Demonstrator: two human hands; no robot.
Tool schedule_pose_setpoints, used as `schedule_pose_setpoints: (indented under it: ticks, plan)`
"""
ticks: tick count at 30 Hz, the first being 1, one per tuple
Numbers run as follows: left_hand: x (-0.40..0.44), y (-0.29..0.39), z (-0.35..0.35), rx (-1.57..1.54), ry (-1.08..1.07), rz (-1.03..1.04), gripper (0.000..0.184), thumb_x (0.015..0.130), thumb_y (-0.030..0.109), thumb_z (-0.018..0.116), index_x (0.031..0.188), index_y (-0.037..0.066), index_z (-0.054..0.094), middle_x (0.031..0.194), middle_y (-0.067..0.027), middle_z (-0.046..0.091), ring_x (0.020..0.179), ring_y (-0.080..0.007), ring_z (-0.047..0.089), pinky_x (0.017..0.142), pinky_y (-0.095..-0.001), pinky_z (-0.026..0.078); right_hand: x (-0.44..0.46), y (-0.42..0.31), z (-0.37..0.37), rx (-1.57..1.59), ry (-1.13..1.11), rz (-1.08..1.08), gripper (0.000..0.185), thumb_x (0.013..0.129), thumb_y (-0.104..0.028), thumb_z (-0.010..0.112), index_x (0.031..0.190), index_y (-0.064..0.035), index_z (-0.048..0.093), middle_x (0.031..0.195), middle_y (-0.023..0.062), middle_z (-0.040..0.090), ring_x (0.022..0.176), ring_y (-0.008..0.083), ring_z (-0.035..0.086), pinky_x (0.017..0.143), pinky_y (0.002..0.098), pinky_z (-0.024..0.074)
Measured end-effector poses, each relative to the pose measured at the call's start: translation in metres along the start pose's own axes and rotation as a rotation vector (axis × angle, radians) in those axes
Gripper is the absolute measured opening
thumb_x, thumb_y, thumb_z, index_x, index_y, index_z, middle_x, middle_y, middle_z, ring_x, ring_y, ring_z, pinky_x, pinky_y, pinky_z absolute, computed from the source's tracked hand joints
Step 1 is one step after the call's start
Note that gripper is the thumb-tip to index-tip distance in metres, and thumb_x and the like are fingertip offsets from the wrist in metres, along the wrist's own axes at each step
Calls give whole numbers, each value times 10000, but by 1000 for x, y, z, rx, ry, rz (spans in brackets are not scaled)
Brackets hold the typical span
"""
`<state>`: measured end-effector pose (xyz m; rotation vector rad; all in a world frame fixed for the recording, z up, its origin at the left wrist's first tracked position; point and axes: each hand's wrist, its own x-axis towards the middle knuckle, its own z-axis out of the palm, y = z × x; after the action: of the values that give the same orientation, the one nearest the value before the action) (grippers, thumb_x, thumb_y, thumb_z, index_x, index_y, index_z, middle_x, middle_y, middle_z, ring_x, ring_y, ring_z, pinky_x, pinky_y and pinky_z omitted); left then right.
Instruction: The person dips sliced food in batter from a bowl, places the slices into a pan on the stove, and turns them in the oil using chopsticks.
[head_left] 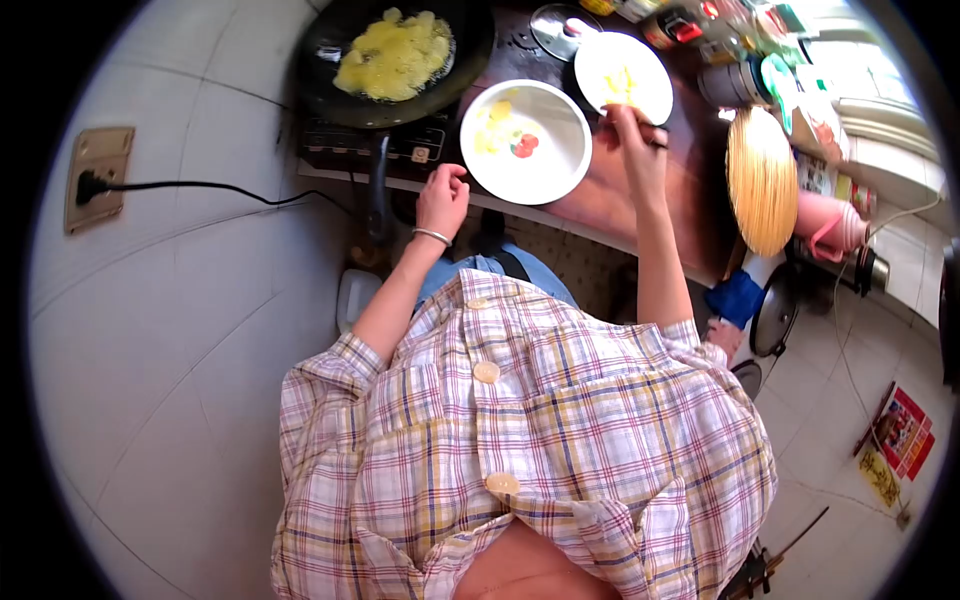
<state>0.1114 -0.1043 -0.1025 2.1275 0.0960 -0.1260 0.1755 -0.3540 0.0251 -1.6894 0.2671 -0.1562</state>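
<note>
My left hand (443,200), with a bangle at the wrist, has its fingers curled beside the left edge of a white bowl (555,170); whether it holds anything is hidden. Yellow residue and a red and green print show inside the bowl. Over the near edge of a white plate (650,80), my right hand (637,145) is closed on a dark, thin utensil whose shape I cannot make out. Small yellow bits lie on that plate. At the upper left, yellow food (395,55) sits in a black pan (330,98).
The pan's handle (379,185) points toward me over the counter edge. A glass lid (550,35) lies behind the bowl. Jars and bottles line the back right, near a round straw-coloured item (762,180) and a pink thermos (828,222). A black cord (220,185) runs from the wall socket.
</note>
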Motion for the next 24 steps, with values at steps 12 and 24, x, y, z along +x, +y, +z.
schedule_pose_setpoints:
  ticks: [12, 24]
  plan:
    - [12, -18, 64, -688, -87, -562, 366, 800, -7, 568, 1077, -3, 330, 954, -150, 536, 712, -168, 603, 589, -250, 551, -86, 61, 34, -191, -215, -108, 73, 846, -43, 585, 882, 2, 630, 845, 117, 618, 702, 222, 635, 623, 294, 512]
    - [8, -8, 67, -682, 28, -597, 452, 779, 15, 647, 1090, -9, 319, 992, -154, 523, 786, -184, 592, 617, -270, 561, -97, 53, 23, -274, -312, -182, 74, 821, -41, 602, 889, -30, 628, 802, 132, 594, 639, 264, 606, 581, 298, 471]
